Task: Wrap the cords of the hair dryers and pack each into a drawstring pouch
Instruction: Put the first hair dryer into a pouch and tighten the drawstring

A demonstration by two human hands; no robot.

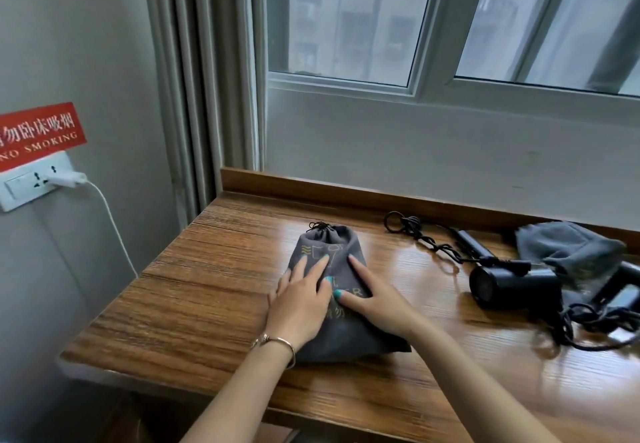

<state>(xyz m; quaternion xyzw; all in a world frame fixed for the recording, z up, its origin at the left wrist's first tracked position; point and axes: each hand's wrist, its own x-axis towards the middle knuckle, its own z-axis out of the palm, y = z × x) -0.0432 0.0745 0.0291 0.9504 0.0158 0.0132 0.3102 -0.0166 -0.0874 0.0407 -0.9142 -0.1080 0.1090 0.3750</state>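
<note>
first pouch: the grey pouch (332, 290) sits mid-table (194, 290), bulging, neck cinched, so one dryer looks packed
left hand: left hand (299, 304) lies flat on it, fingers spread
right hand: right hand (375, 299) also flat, pressing the cloth, gripping nothing
second dryer: black hair dryer (512, 285) lies to the right, its cord (426, 240) loose
spare pouch: second pouch (568, 245) slumps behind it, looks unfilled
progress: roughly halfway, I'd say
</note>
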